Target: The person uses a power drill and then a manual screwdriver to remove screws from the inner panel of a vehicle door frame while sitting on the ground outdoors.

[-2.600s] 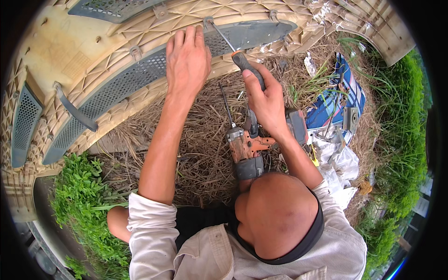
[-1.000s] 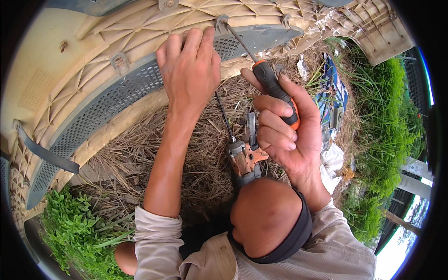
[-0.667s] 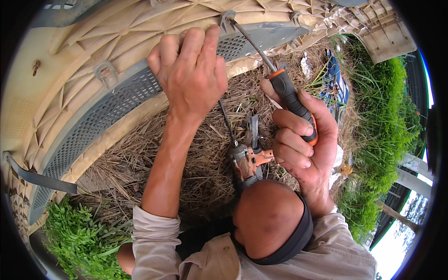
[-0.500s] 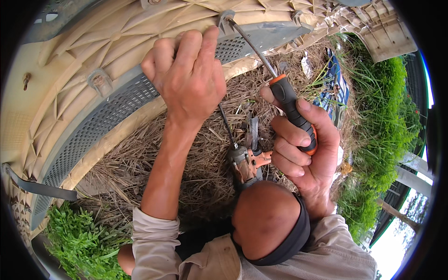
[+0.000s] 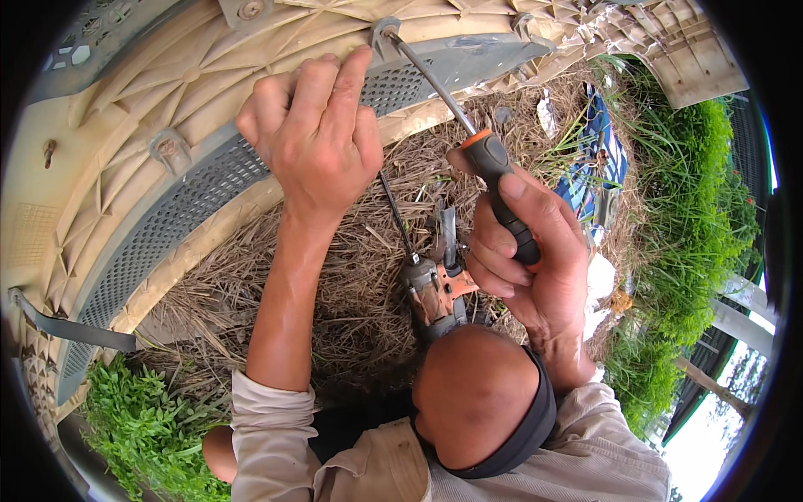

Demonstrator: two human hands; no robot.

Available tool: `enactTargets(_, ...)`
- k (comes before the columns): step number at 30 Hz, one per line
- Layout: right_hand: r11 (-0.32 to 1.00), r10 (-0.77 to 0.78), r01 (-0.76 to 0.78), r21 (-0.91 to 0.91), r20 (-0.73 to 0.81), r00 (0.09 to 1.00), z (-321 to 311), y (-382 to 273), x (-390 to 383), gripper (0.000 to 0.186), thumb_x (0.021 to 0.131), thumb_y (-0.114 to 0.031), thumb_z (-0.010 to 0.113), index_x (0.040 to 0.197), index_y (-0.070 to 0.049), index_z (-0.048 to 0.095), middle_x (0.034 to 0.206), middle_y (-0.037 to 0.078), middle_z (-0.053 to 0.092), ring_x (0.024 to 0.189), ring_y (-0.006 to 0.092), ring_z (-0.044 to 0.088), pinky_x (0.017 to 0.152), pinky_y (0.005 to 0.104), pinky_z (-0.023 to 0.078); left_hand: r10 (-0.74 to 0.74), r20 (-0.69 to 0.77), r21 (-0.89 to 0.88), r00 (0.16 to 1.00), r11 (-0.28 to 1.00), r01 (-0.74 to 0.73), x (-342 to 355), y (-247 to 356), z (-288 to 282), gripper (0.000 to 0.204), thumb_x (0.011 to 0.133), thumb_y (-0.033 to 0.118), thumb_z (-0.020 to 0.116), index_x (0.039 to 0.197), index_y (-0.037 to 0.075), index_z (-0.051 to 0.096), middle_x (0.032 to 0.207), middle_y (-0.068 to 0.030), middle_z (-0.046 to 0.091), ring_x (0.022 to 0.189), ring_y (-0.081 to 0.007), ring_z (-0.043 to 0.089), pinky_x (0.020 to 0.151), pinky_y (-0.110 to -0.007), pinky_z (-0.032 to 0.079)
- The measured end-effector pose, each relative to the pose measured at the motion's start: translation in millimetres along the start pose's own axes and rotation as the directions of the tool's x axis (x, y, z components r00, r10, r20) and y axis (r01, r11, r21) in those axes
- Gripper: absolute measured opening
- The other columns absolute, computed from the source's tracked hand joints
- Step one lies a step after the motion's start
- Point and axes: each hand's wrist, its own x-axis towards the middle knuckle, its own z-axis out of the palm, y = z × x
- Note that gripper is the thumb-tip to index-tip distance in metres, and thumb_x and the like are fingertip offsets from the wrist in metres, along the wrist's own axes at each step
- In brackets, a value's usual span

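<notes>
A tan ribbed plastic car bumper [image 5: 192,74] arches across the top, inner side showing, with a dark grey mesh grille [image 5: 171,205] along it. My left hand [image 5: 322,146] has its fingers bent over the grille strip and against the ribs, holding the bumper. In my right hand [image 5: 544,259] is a screwdriver [image 5: 493,171] with a black and orange handle; thumb and fingers close round the grip. Its long shaft slants up to the left, the tip at a screw in the grille's mounting tab [image 5: 385,35]. Another screwed tab [image 5: 170,149] sits farther left.
An orange and grey power drill [image 5: 435,293] with a long bit lies below, between my arms, over dry straw [image 5: 242,284]. A black strap [image 5: 79,335] juts from the bumper's left end. Green plants [image 5: 686,226] and a blue-and-white sheet [image 5: 598,151] are at the right.
Both hands, the screwdriver and the nearby tab appear slightly farther left. My right thumb has shifted on the handle, and the fingers have changed their grip. The tip stays at the same tab.
</notes>
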Motion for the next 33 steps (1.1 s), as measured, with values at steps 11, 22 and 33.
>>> enactTargets(11, 0.625, 0.252, -0.446, 0.640, 0.376, 0.892, -12.1, 0.1, 3.9, 0.049, 0.110, -0.036, 0.039, 0.149, -0.006, 0.043, 0.079, 0.001, 0.047, 0.047, 0.0079, 0.037, 0.036, 0.0223, 0.030, -0.079, 0.075, 0.044, 0.994, 0.996, 0.076, 2.2, 5.2, -3.0, 0.038, 0.074, 0.010, 0.063, 0.108, 0.016, 0.077, 0.095, 0.0046, 0.065, 0.085, -0.0193, 0.052, 0.086, -0.036, 0.034)
enactTargets(22, 0.665, 0.358, -0.449, 0.596, 0.274, 0.893, -4.2, -23.4, 13.5, 0.049, 0.109, -0.032, 0.045, 0.152, -0.008, 0.041, 0.066, -0.005, 0.042, 0.040, 0.0032, 0.029, 0.038, 0.0221, 0.022, -0.076, 0.107, 0.155, 0.991, 0.986, 0.059, 7.0, 3.7, -1.2, 0.039, 0.077, 0.002, 0.063, 0.110, 0.011, 0.080, 0.095, -0.0007, 0.071, 0.089, -0.0214, 0.054, 0.088, -0.032, 0.042)
enactTargets(33, 0.720, 0.403, -0.440, 0.537, 0.193, 0.895, 6.2, -20.6, 16.5, 0.051, 0.108, -0.033, 0.046, 0.152, -0.007, 0.040, 0.066, -0.001, 0.041, 0.044, 0.0048, 0.028, 0.041, 0.0227, 0.022, -0.058, 0.174, 0.146, 0.983, 0.989, 0.032, 8.6, -0.8, -3.3, 0.033, 0.085, 0.005, 0.060, 0.111, 0.008, 0.080, 0.102, 0.0017, 0.068, 0.094, -0.0219, 0.050, 0.087, -0.031, 0.041)
